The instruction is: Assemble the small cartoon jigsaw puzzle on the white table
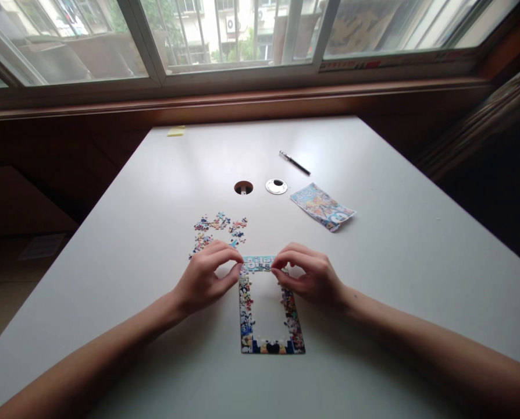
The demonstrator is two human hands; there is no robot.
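Observation:
A small jigsaw puzzle frame (248,314), its border joined and its middle bare, lies on the white table (395,250) in front of me. My left hand (205,276) pinches the top left corner of the frame, fingers curled. At the top right corner my right hand (307,273) does the same, fingers pressed on the top strip (257,263). A heap of loose puzzle pieces (218,228) lies just beyond my left hand.
A printed puzzle bag (322,206) lies to the right of the pieces. Farther back are a black pen (295,163), a round cable hole (243,187), its white cap (276,186) and a yellow note (175,131). A window runs behind the table.

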